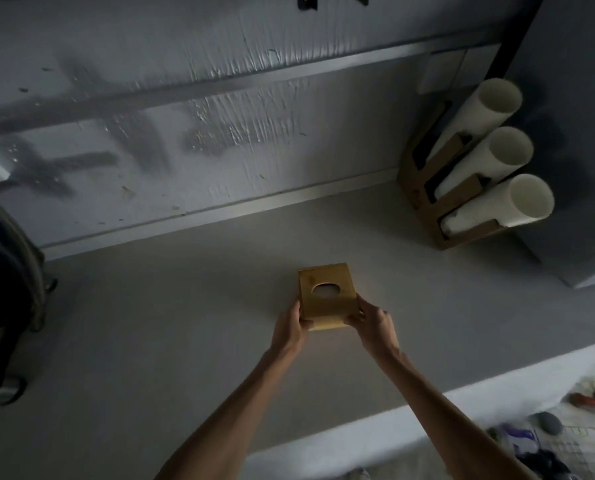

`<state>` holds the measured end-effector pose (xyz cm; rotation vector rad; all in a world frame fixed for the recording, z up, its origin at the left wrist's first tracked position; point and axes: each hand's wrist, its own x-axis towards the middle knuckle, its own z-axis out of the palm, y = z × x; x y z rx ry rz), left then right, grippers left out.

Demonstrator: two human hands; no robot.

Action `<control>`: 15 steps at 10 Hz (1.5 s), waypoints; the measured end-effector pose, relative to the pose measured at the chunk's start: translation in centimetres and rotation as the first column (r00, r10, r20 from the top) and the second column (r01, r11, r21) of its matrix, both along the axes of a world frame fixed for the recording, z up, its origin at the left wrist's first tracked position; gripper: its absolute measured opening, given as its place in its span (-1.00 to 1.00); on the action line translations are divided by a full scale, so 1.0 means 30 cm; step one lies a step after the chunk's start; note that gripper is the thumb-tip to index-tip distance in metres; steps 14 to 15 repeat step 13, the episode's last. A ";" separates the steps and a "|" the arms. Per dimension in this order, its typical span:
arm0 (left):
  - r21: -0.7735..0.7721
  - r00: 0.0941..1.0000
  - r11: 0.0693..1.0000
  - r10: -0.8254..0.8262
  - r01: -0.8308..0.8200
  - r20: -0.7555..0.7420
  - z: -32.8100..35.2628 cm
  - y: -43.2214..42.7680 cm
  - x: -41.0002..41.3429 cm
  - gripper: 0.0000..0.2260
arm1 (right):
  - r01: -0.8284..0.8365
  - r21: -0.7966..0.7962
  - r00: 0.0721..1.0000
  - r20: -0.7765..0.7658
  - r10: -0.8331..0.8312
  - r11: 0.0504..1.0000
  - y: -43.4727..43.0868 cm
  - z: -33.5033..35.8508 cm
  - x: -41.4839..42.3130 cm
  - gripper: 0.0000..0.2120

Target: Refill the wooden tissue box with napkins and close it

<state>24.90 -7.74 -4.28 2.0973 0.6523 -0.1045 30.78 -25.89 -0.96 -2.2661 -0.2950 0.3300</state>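
A dim view looks down on a pale grey counter point(185, 323) that runs along a scuffed grey wall point(150, 116). Just below the middle of the frame sits a small wooden box point(327, 296) with an oval opening in its lid; something pale shows through the opening. Two bare arms reach up from the bottom edge. The left hand point(289, 327) wraps the box's lower left corner and the right hand point(372, 322) wraps its lower right corner, each grip closed against the wood, fingers curled on the box's near side. At the upper right, against a dark panel, a brown holder point(424, 202) carries three tilted stacks of white cups point(497, 199). Blurred clutter fills the lower right corner.
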 end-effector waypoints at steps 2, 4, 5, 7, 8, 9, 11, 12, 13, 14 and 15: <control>0.042 0.999 0.998 0.035 -0.037 0.034 -0.042 0.103 0.320 -0.56 | -0.050 0.021 0.998 0.039 0.049 0.999 0.119 -0.077 0.350 -0.52; 0.243 0.995 0.968 0.048 -0.067 0.083 -0.029 0.191 0.558 -0.71 | -0.051 0.016 0.985 0.166 0.048 0.999 0.248 -0.149 0.622 -0.62; 0.302 0.995 0.952 0.030 -0.058 0.095 -0.017 0.247 0.673 -0.71 | -0.043 0.063 0.984 0.177 0.031 0.997 0.319 -0.177 0.743 -0.68; 0.351 0.997 0.935 0.029 -0.052 0.070 -0.014 0.349 0.851 -0.72 | -0.088 0.100 0.988 0.139 0.074 0.991 0.426 -0.191 0.939 -0.75; 0.408 0.998 0.912 0.024 -0.047 0.062 -0.024 0.338 0.854 -0.78 | -0.119 0.077 0.979 0.175 0.104 0.990 0.417 -0.204 0.964 -0.72; 0.455 0.997 0.890 0.000 -0.033 0.073 -0.032 0.328 0.845 -0.82 | -0.135 0.074 0.969 0.218 0.117 0.988 0.412 -0.215 0.970 -0.68; 0.438 0.996 0.897 0.013 -0.049 0.084 -0.015 0.309 0.844 -0.80 | -0.085 -0.073 0.990 0.105 0.092 0.994 0.428 -0.209 0.965 -0.70; 0.397 0.998 0.918 0.034 -0.014 -0.045 0.031 0.298 0.842 -0.58 | -0.110 -0.116 0.994 -0.041 0.106 0.987 0.422 -0.175 0.955 -0.72; 0.362 0.977 0.932 0.066 0.012 -0.202 0.052 0.278 0.823 -0.29 | -0.135 -0.113 0.988 -0.083 0.126 0.984 0.376 -0.187 0.904 -0.34; 0.362 0.977 0.932 0.066 0.012 -0.202 0.052 0.278 0.823 -0.29 | -0.135 -0.113 0.988 -0.083 0.126 0.984 0.376 -0.187 0.904 -0.34; 0.362 0.977 0.932 0.066 0.012 -0.202 0.052 0.278 0.823 -0.29 | -0.135 -0.113 0.988 -0.083 0.126 0.984 0.376 -0.187 0.904 -0.34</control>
